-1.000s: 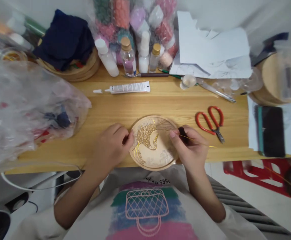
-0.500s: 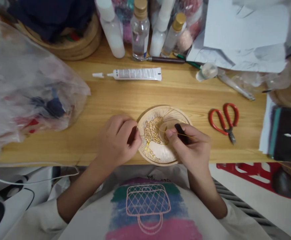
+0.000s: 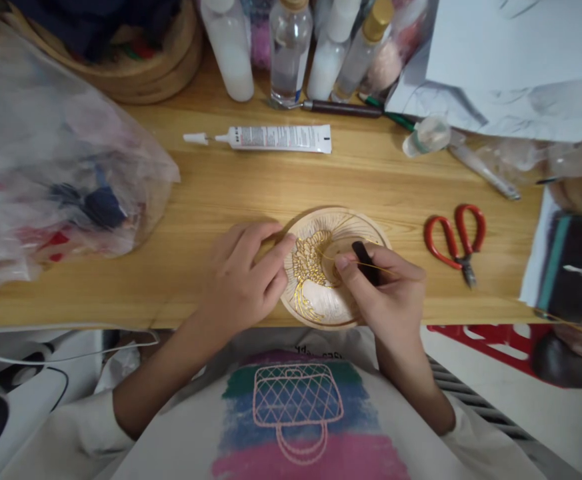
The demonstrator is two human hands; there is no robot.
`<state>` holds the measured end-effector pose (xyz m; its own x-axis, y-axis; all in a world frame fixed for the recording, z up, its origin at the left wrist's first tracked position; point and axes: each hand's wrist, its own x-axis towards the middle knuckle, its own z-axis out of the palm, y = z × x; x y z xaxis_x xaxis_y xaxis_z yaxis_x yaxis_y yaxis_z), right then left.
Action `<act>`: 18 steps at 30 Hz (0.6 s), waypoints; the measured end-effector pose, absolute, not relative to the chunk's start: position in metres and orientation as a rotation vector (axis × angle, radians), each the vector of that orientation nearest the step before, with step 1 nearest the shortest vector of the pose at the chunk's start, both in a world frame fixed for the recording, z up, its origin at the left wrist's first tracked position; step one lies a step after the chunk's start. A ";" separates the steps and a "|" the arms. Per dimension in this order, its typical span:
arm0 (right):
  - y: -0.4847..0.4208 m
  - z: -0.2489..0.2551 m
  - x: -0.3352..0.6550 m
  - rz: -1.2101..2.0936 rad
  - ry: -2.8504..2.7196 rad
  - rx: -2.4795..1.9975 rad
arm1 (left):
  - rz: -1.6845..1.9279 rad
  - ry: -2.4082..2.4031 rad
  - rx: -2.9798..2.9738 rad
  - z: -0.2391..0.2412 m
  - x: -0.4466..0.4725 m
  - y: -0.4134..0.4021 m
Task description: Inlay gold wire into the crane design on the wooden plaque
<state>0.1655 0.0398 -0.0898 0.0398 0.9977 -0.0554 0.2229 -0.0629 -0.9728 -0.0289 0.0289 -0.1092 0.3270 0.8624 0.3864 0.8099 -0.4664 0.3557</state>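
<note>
A round wooden plate (image 3: 321, 310) lies at the table's front edge. Gold wire outlines (image 3: 311, 260) of petal-like shapes and a tail cover its left part, and thin drawn lines run near the rim. My left hand (image 3: 245, 280) rests beside it, index finger stretched onto the plate's left rim, the other fingers loosely bent and holding nothing. Over the plate's right side, my right hand (image 3: 391, 287) pinches a thin gold wire (image 3: 385, 270) between thumb and fingers. A black tool (image 3: 365, 261) also sticks up from that grip; its tip is hidden.
Red-handled pliers (image 3: 455, 243) lie right of the plate. Behind are a white glue tube (image 3: 281, 138), a dark-handled tool (image 3: 343, 109) and several bottles (image 3: 291, 60). A plastic bag (image 3: 95, 147) stands left, papers (image 3: 511, 53) back right, a dark phone-like object (image 3: 573, 267) far right.
My left index finger has stretched out onto the plate's rim from a more curled pose. My right hand keeps its hold on the wire and black tool. The view has shifted slightly.
</note>
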 end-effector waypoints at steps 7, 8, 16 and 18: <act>0.038 -0.091 0.166 1.113 -1.305 -1.459 | 0.778 1.544 2.502 -0.111 -0.029 0.029; 0.038 -0.091 0.166 1.111 -1.301 -1.464 | 0.774 1.540 2.509 -0.111 -0.029 0.029; 0.037 -0.090 0.165 1.097 -1.325 -1.465 | 0.740 1.540 2.535 -0.110 -0.028 0.030; 0.037 -0.090 0.166 1.092 -1.339 -1.458 | 0.722 1.550 2.540 -0.110 -0.028 0.030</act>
